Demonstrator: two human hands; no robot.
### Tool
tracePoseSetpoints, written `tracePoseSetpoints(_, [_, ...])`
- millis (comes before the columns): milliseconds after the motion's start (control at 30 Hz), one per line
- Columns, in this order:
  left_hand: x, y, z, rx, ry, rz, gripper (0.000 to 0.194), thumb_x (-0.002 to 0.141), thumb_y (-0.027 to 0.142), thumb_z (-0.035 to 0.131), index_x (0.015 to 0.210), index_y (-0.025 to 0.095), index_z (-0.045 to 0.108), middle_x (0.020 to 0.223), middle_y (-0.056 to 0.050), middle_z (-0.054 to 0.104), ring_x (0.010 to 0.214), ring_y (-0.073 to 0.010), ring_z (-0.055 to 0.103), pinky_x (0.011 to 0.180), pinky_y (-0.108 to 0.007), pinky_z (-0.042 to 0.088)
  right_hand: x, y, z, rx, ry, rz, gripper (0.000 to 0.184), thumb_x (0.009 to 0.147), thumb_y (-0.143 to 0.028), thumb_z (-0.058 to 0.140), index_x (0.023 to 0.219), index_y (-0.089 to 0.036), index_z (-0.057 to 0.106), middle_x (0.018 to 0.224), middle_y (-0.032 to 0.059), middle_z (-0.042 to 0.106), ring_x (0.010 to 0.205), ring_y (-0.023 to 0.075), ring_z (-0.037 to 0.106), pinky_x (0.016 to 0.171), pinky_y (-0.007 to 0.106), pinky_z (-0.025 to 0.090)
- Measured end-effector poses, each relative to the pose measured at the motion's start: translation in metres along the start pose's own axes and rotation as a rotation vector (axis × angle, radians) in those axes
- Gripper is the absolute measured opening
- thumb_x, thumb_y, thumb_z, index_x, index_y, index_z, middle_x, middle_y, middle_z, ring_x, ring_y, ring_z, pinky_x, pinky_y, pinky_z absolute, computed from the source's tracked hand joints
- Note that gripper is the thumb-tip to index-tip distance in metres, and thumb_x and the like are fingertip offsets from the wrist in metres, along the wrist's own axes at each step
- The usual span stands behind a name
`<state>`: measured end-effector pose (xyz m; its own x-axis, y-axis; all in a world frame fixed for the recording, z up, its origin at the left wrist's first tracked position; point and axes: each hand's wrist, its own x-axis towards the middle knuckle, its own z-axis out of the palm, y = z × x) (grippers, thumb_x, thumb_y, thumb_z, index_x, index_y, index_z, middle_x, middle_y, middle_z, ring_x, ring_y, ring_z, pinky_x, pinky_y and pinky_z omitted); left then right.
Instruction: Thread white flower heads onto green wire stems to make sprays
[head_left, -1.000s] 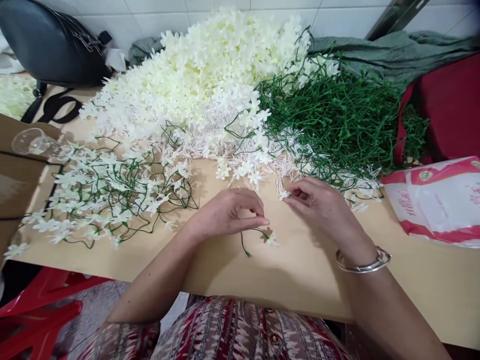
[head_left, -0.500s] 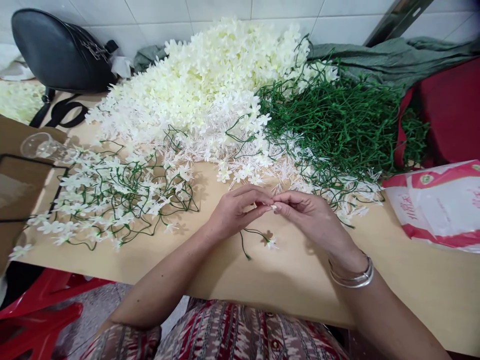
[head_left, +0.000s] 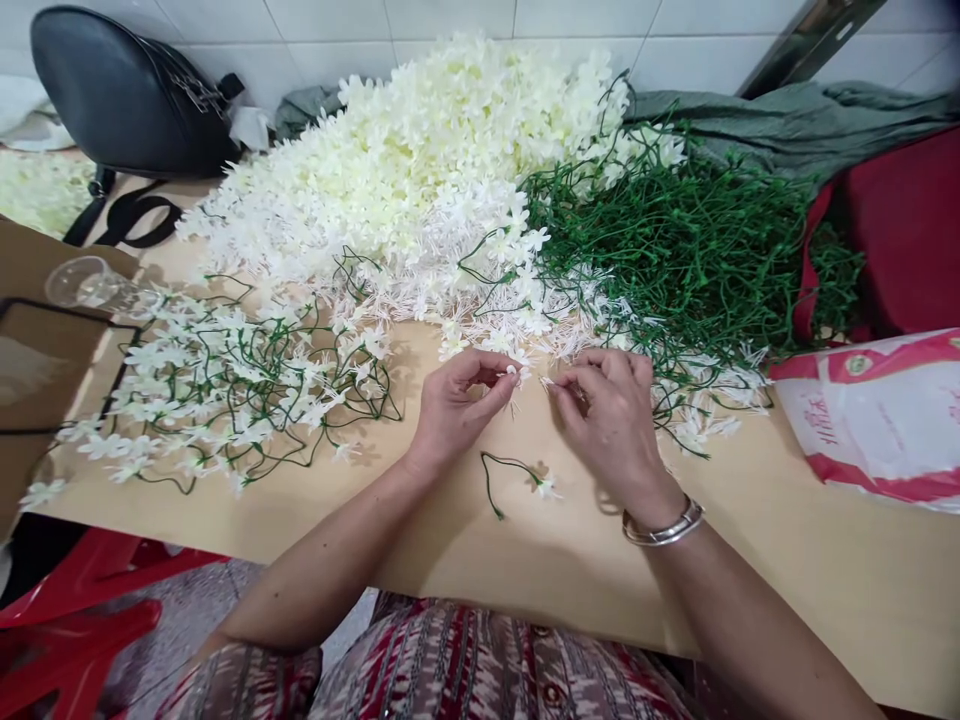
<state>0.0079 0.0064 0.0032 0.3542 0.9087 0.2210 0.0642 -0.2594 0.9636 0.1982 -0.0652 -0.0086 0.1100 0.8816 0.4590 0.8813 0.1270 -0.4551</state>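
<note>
My left hand [head_left: 459, 408] pinches a small white artificial flower [head_left: 523, 374] between thumb and forefinger. A short gap to the right, my right hand [head_left: 611, 425] is closed, with a tiny white piece [head_left: 547, 381] at its fingertips; its kind is too small to tell. Below the hands, a green stem [head_left: 491, 485] with a white flower head [head_left: 546, 488] lies alone on the table. Just beyond the fingers spreads a heap of white stamens and petals [head_left: 442, 240]. Green plastic stems [head_left: 697, 250] are piled behind my right hand.
Stemmed white flowers [head_left: 247, 390] lie spread at the left, near a clear plastic cup [head_left: 82, 283] and a cardboard box [head_left: 37, 370]. A black bag [head_left: 135, 100] stands at the back left. At the right are a red-and-white packet [head_left: 885, 420] and a red bag [head_left: 907, 230].
My hands were together at the fingertips and are now apart. The left has shifted slightly up and left, and the right has turned with its fingers more curled. The lone stem lies still.
</note>
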Motion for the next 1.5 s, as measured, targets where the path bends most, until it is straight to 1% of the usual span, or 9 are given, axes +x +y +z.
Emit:
tracePoseSetpoints(167, [-0.002,0.000,0.003,-0.072,0.048,-0.039,0.022,0.092,0.041,0.083,0.094,0.019,0.079,0.098,-0.007,0.080,0.081,-0.0129,0.072,0.077,-0.024,0.060,-0.001,-0.004,-0.012,0.214,0.069,0.006,0.012,0.099,-0.019,0.069,0.089,-0.025,0.067,0.104,0.0064,0.080,0.103,0.0267,0.074,0.097,0.049,0.055])
tracePoseSetpoints(400, [-0.005,0.003,0.009,-0.137,0.044,-0.180,0.039,0.087,0.058,0.085,0.095,0.019,0.083,0.097,-0.008,0.084,0.077,-0.0140,0.076,0.069,-0.024,0.062,-0.003,-0.018,-0.020,0.614,0.018,0.367,0.005,0.096,-0.030,0.077,0.093,-0.029,0.073,0.092,0.0024,0.077,0.088,0.0242,0.073,0.085,0.044,0.058])
tracePoseSetpoints(533, [-0.007,0.006,0.011,-0.051,0.047,-0.135,0.037,0.088,0.058,0.083,0.090,0.021,0.082,0.088,-0.005,0.084,0.074,-0.0142,0.075,0.069,-0.025,0.062,-0.002,-0.029,-0.024,0.703,-0.020,0.357,0.007,0.095,-0.023,0.077,0.092,-0.030,0.075,0.092,0.0012,0.076,0.087,0.0227,0.071,0.084,0.042,0.056])
tracePoseSetpoints(667, [-0.009,0.007,0.011,0.044,0.051,-0.087,0.028,0.093,0.050,0.081,0.095,0.022,0.084,0.087,-0.004,0.084,0.071,-0.0140,0.073,0.068,-0.025,0.060,-0.003,-0.038,-0.022,0.708,-0.024,0.367,0.007,0.094,-0.023,0.077,0.090,-0.028,0.075,0.089,0.0005,0.074,0.085,0.0206,0.067,0.081,0.039,0.054])
tracePoseSetpoints(933, [-0.012,0.005,0.014,0.070,-0.047,-0.018,0.017,0.096,0.035,0.078,0.105,0.022,0.086,0.101,-0.007,0.087,0.090,-0.0194,0.082,0.085,-0.031,0.067,-0.003,-0.033,-0.011,0.789,-0.004,0.554,0.020,0.087,-0.034,0.081,0.092,-0.026,0.063,0.082,-0.0004,0.066,0.077,0.0188,0.064,0.073,0.036,0.055])
tracePoseSetpoints(1100, [-0.014,0.000,0.017,-0.004,-0.076,-0.082,0.021,0.095,0.032,0.078,0.112,0.022,0.083,0.106,-0.008,0.086,0.095,-0.0184,0.082,0.091,-0.031,0.067,-0.003,-0.034,-0.009,0.810,-0.005,0.564,0.027,0.087,-0.038,0.083,0.097,-0.028,0.059,0.080,-0.0014,0.065,0.075,0.0195,0.064,0.075,0.037,0.057])
tracePoseSetpoints(1300, [-0.009,0.000,0.015,-0.104,-0.019,-0.203,0.022,0.092,0.039,0.082,0.104,0.021,0.082,0.101,-0.006,0.085,0.086,-0.0148,0.080,0.080,-0.025,0.065,-0.004,-0.034,-0.011,0.817,0.022,0.568,0.027,0.088,-0.040,0.083,0.099,-0.029,0.061,0.083,-0.0006,0.066,0.078,0.0199,0.065,0.077,0.038,0.058])
tracePoseSetpoints(1433, [-0.004,0.002,0.011,-0.146,0.028,-0.212,0.030,0.090,0.048,0.084,0.097,0.019,0.078,0.098,-0.005,0.083,0.082,-0.0132,0.077,0.074,-0.022,0.061,-0.005,-0.027,-0.014,0.718,0.026,0.528,0.015,0.092,-0.033,0.077,0.099,-0.028,0.064,0.087,0.0015,0.068,0.080,0.0206,0.064,0.078,0.039,0.057])
tracePoseSetpoints(1500, [-0.003,0.002,0.010,-0.199,0.015,-0.242,0.037,0.087,0.053,0.086,0.095,0.019,0.075,0.091,-0.003,0.080,0.082,-0.0137,0.077,0.074,-0.023,0.061,-0.005,-0.025,-0.016,0.619,0.057,0.453,0.009,0.096,-0.030,0.072,0.102,-0.028,0.066,0.098,0.0049,0.070,0.090,0.0227,0.066,0.083,0.042,0.057])
